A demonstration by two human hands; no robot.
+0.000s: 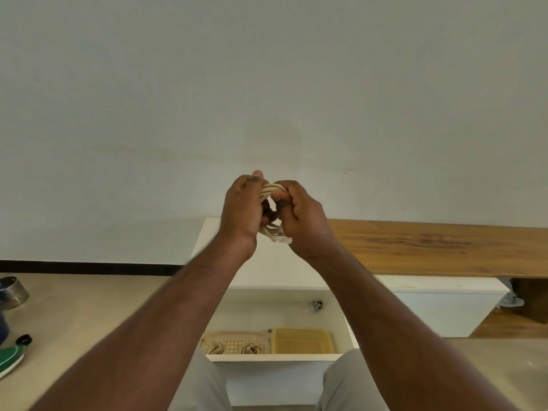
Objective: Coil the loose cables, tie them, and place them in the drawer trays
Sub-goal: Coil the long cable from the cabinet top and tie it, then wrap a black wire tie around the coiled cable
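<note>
Open white drawer [275, 358], near centre: pink perforated tray [237, 341] left with two coiled cables [250, 349], yellow tray [302, 341] right. Tan floor [89, 321]: steel bowl [13, 292], green shoe [10, 357] far left.

Left hand [241, 207]: raised, fingers curled closed | Right hand [302, 216]: raised, fist closed, touching left | 2 bare forearms: extended forward, converging

Steel bowl [13, 292] on the floor at left; green shoe [10, 358] nearer; wooden countertop [439, 247] right.
</note>
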